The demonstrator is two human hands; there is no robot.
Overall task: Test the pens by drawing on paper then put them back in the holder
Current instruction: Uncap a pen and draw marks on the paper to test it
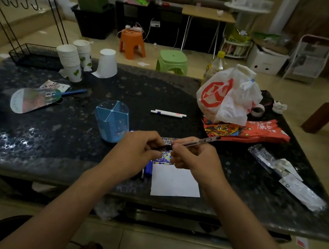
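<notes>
The right hand grips a clear pen; the left hand pinches its black tip end. Both hover above the paper, beside the blue holder on the desk.

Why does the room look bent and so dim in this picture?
Head view: a wide-angle lens bows the table edge and stretches the corners; the light is dim and yellowish, with glare patches on the tabletop; both hands, left and right, and the pen look slightly soft.
</notes>
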